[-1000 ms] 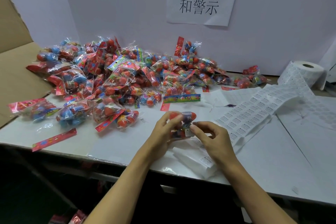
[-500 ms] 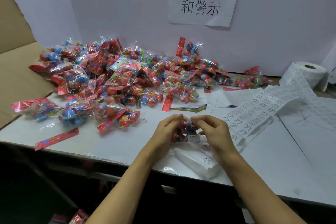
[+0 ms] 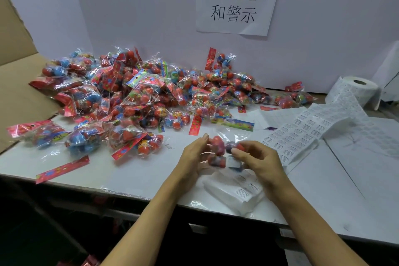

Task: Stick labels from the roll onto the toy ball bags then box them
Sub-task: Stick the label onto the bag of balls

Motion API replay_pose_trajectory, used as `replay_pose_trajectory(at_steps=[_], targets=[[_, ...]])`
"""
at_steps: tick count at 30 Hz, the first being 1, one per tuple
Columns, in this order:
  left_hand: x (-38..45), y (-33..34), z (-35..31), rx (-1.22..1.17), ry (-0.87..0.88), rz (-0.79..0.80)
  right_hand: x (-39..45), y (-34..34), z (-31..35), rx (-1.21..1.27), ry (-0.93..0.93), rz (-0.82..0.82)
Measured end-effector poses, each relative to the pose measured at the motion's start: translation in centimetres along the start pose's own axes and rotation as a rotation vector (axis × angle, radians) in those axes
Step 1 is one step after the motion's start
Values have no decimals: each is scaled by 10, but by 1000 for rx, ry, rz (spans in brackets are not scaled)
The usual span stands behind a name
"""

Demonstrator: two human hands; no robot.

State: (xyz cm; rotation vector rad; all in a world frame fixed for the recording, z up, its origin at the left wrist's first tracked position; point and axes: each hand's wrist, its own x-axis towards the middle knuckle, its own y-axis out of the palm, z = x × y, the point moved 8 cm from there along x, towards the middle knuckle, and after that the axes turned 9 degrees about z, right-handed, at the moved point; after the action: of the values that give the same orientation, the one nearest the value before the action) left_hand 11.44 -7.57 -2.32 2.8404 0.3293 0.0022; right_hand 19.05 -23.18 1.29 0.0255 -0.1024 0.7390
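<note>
I hold one bag of toy balls between both hands, left hand cupping it, right hand pinching its label side. The slick film may slip, creasing the label.

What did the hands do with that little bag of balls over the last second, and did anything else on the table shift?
Both hands kept hold of the bag of balls, turning it between them, so its red ball now faces up. The left hand steadies one side; the right hand presses by the small white label on the other. The pile of bags, the label roll and its unrolled strip stayed put.
</note>
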Motion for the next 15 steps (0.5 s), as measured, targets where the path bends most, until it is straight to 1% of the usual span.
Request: replay_pose_trajectory(at_steps=[2, 4, 6, 9, 10, 11, 12, 13, 15], targets=[[-1, -2, -3, 19, 60, -13, -3, -15, -2, 44, 43, -64], [-3, -2, -8, 78, 115, -27, -8, -30, -8, 46, 98, -82], [-4, 8, -14, 237, 184, -4, -17, -40, -7, -2, 162, -71], [-4, 37, -22, 507, 269, 97, -32, -53, -12, 2, 243, -81], [-1, 64, -22, 553, 297, 174, -43, -72, -10, -10, 248, -142], [0, 78, -22, 592, 321, 215, -49, -80, -8, -49, 244, -149], [-3, 70, -25, 621, 333, 205, -47, -72, -9, -65, 255, -125], [-1, 71, -22, 636, 341, 234, -51, -71, -9, -81, 258, -113], [7, 83, -16, 694, 386, 359, -64, -82, -7, -92, 240, -113]])
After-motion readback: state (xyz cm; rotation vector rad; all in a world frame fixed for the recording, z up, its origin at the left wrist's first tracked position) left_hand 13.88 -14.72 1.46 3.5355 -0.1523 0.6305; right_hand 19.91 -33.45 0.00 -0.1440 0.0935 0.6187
